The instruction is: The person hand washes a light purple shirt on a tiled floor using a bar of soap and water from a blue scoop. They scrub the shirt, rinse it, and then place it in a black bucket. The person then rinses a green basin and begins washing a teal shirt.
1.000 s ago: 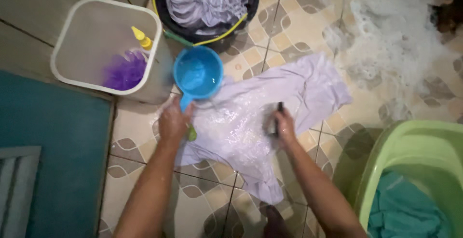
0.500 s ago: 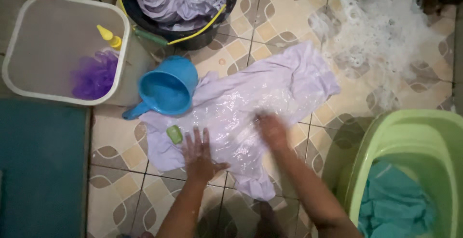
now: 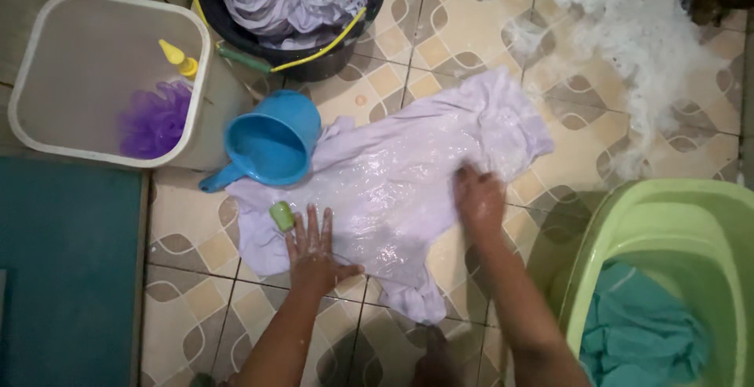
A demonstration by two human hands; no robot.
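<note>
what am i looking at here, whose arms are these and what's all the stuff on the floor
This is one picture from a camera worn on a person's head, looking straight down, so the two bare arms are that person's own. The left hand lies flat, fingers spread, on a wet pale lilac garment spread over the tiled floor. The right hand is closed and pressed on the same cloth; whether it grips something cannot be told. A small green bar of soap lies beside the left fingertips. Around them: a blue water scoop, a black bucket holding more lilac cloth, a white bin with a purple mesh sponge and yellow bottle, a green tub with teal cloth, and foam.
</note>
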